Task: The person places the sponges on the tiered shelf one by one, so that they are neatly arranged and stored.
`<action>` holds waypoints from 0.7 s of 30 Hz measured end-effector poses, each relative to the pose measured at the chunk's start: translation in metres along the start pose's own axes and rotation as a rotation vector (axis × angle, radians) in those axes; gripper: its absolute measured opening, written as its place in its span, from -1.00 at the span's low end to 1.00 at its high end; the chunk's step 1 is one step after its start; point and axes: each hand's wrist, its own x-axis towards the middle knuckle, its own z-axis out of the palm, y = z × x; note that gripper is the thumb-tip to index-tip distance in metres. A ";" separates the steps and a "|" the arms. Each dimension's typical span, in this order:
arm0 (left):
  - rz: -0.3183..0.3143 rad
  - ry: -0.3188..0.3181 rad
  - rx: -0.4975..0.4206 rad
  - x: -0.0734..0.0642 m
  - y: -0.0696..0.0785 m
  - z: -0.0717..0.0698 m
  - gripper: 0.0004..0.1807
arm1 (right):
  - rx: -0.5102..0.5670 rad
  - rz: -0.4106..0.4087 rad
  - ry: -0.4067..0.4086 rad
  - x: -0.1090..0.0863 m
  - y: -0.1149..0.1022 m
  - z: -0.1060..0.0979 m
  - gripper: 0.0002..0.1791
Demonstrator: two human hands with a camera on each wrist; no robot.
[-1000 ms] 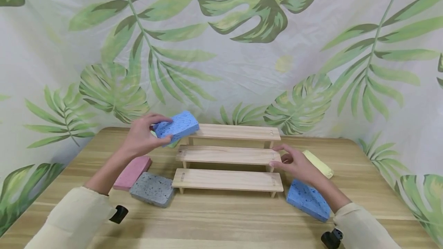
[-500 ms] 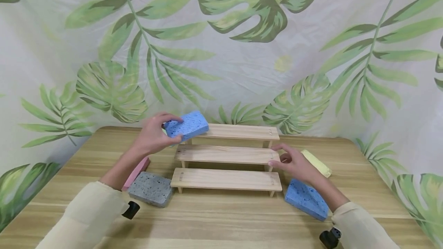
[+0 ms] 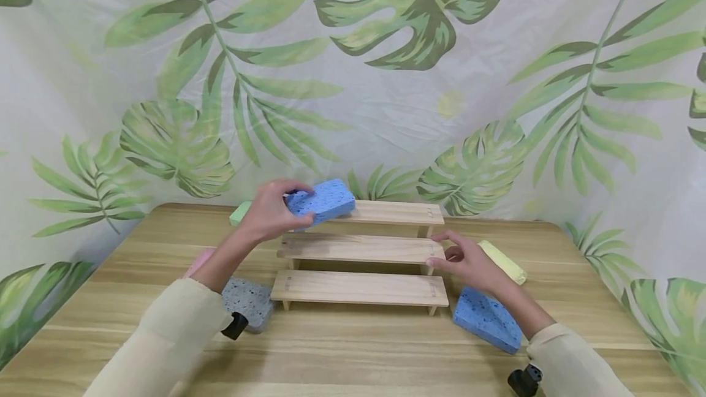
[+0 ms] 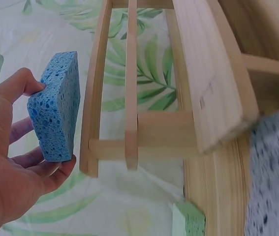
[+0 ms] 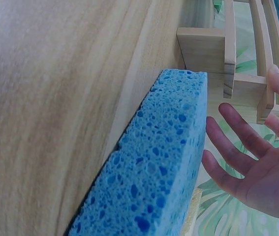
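Note:
My left hand (image 3: pixel 274 210) pinches a blue sponge (image 3: pixel 325 200) between thumb and fingers, over the left end of the stand's top step. In the left wrist view that sponge (image 4: pixel 55 108) is tilted, its face towards the wooden step. The three-tier wooden stand (image 3: pixel 358 249) is at the middle of the table. My right hand (image 3: pixel 466 262) grips the right end of its middle step with thumb and index finger; the other fingers are loose in the right wrist view. Below that hand lies a second blue sponge (image 3: pixel 485 320), large in the right wrist view.
A grey sponge (image 3: pixel 250 302) lies left of the stand, with a pink sponge (image 3: pixel 200 260) partly hidden behind my left forearm. Further back is a green sponge (image 3: pixel 239 212). A yellow sponge (image 3: pixel 503 262) lies right of the stand. Leaf-print cloth (image 3: pixel 386 121) hangs behind the table.
My left hand has moved right with the blue sponge, further over the top step. The green sponge has come into clearer view. My right hand stays at the middle step.

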 end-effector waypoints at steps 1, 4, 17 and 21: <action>0.002 -0.002 -0.006 0.002 0.001 0.002 -0.60 | 0.002 0.000 -0.001 0.000 0.000 0.000 -0.40; 0.006 -0.010 -0.029 0.007 0.004 0.010 -0.61 | -0.005 0.005 0.005 -0.001 -0.001 0.000 -0.40; 0.014 -0.044 -0.067 0.024 0.014 0.034 -0.68 | -0.024 0.004 0.014 -0.001 0.000 0.001 -0.41; 0.007 -0.060 -0.074 0.027 0.017 0.038 -0.67 | -0.033 0.013 0.019 -0.001 0.001 0.000 -0.41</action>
